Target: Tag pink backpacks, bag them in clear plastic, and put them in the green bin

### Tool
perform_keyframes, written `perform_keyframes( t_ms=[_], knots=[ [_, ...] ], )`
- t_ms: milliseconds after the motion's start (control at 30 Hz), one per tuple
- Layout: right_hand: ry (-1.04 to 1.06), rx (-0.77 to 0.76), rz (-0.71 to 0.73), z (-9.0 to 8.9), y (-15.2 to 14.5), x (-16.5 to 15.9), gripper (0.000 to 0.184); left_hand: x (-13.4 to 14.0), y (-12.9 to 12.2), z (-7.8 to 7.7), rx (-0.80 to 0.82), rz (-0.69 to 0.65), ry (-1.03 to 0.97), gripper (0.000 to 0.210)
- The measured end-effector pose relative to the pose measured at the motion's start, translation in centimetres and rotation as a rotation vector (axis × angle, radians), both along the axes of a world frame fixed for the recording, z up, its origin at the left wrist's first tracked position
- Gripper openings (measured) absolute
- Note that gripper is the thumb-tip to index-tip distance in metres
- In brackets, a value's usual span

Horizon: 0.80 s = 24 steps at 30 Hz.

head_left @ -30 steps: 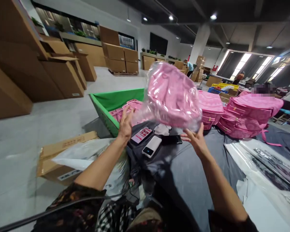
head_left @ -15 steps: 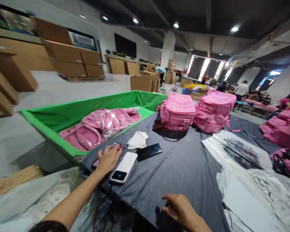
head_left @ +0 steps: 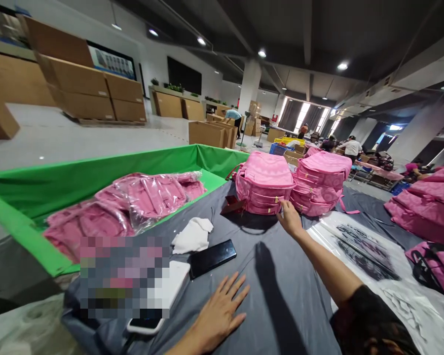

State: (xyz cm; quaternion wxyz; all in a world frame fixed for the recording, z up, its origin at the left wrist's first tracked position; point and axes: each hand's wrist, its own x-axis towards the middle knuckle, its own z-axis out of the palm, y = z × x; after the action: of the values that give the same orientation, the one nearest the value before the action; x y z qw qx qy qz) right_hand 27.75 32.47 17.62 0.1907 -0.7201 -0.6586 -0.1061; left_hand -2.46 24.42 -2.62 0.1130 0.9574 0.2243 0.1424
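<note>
- Table (head_left: 247,246): dark grey cloth covers it, and both hands are over its near half.
- Green bin (head_left: 107,165): along the table's left edge, with wrapped pink bags (head_left: 155,197) inside, well apart from the right hand (head_left: 290,219).
- Pink stack (head_left: 320,182): just right of the pink bag (head_left: 266,185) and beyond the right wrist.
- The pink bag itself: on the table's far part, ahead and slightly left of the right fingers. Its front seams run left to right; its long axis seems to lead away from the person (foreshortening makes this uncertain).
- Right hand: clearly the nearer one, fingers loosely bent at the bag's lower right front corner; I cannot tell whether they touch or grip it.
- Left hand (head_left: 220,310): palm down over the cloth, fingers spread wide, nothing held, well short of the bag.
- Black phone (head_left: 212,259): just beyond the left fingertips, on the bag's near side.
</note>
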Motion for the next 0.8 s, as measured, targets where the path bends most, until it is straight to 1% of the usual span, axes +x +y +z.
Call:
perform_keyframes(
  t_ms=[67, 133, 200, 267, 300, 367, 433, 467, 500, 533, 567, 600, 667, 700, 733, 767, 800],
  knots=[
    [-0.082, 0.014, -0.013, 0.6, 2.8, 0.2, 0.057, -0.3, 0.5, -0.5, 0.013, -0.008, -0.020, 0.068],
    [-0.149, -0.016, -0.010, 0.5, 4.3, -0.1, 0.053, -0.4, 1.1, -0.9, 0.032, -0.023, -0.037, 0.068],
    [-0.196, -0.050, -0.019, 0.1, 4.5, -0.4, 0.037, -0.4, 1.5, -1.2, 0.048, -0.028, -0.046, 0.067],
    [-0.222, -0.050, -0.051, 0.4, 3.5, -0.2, 0.018, -0.4, 1.6, -1.4, 0.053, -0.028, -0.049, 0.065],
    [-0.230, -0.035, -0.069, 0.9, 2.4, 0.2, 0.012, -0.3, 1.6, -1.4, 0.052, -0.028, -0.048, 0.063],
    [-0.241, 0.007, -0.096, 2.0, -1.0, 1.2, 0.011, -0.1, 1.6, -1.3, 0.044, -0.026, -0.050, 0.060],
    [-0.250, 0.042, -0.114, 2.7, -5.8, 2.2, 0.015, 0.1, 1.6, -1.0, 0.034, -0.017, -0.067, 0.056],
    [-0.251, 0.066, -0.108, 2.6, -8.7, 2.5, 0.019, 0.1, 1.7, -0.7, 0.025, -0.012, -0.088, 0.053],
    [-0.246, 0.093, -0.085, 2.1, -11.9, 2.6, 0.022, 0.1, 1.8, -0.5, 0.013, -0.008, -0.126, 0.049],
    [-0.235, 0.121, -0.047, 1.2, -15.2, 2.4, 0.025, -0.1, 1.8, -0.1, -0.005, -0.002, -0.184, 0.044],
    [-0.217, 0.144, 0.003, -0.2, -18.6, 1.9, 0.027, -0.4, 1.7, 0.3, -0.021, 0.021, -0.269, 0.040],
    [-0.192, 0.158, 0.063, -2.1, -22.0, 1.2, 0.030, -0.8, 1.5, 0.9, -0.030, 0.064, -0.377, 0.038],
    [-0.135, 0.140, 0.171, -6.5, -28.4, -1.1, 0.034, -1.9, 0.4, 2.6, -0.004, 0.220, -0.626, 0.034],
    [-0.108, 0.130, 0.200, -8.7, -31.2, -2.6, 0.036, -2.4, -0.4, 3.7, 0.028, 0.287, -0.723, 0.030],
    [-0.090, 0.123, 0.210, -10.8, -33.8, -4.2, 0.038, -2.8, -1.4, 4.9, 0.065, 0.312, -0.787, 0.026],
    [-0.077, 0.122, 0.198, -12.6, -35.8, -5.9, 0.041, -3.0, -2.6, 6.1, 0.099, 0.272, -0.811, 0.024],
    [-0.068, 0.126, 0.170, -14.0, -37.5, -7.6, 0.043, -2.9, -3.7, 7.2, 0.125, 0.169, -0.792, 0.027]
  ],
)
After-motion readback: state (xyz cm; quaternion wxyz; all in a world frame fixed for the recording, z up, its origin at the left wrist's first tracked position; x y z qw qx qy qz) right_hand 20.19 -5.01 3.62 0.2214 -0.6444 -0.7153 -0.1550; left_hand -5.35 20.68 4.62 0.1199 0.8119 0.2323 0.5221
